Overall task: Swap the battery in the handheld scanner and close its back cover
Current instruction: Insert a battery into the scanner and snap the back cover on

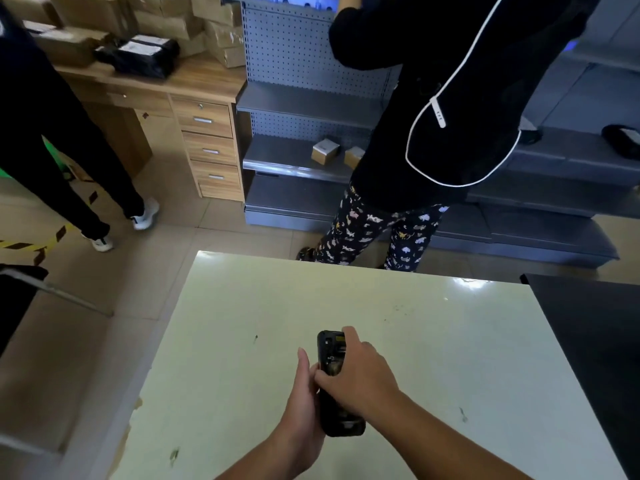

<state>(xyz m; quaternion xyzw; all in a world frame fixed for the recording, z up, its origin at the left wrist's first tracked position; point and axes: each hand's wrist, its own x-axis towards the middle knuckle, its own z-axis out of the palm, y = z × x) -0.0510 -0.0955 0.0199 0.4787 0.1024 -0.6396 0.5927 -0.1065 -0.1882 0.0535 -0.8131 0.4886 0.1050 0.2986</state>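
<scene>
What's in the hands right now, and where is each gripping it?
Both hold the black scanner: the left hand grips its lower left side, and the right hand wraps over its middle from the right.

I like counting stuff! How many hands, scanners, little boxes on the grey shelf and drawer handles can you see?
Hands holding the scanner: 2, the left hand and the right hand
Scanner: 1
Little boxes on the grey shelf: 2, a white-topped box and a brown box
Silver drawer handles: 3
Total: 8
</scene>
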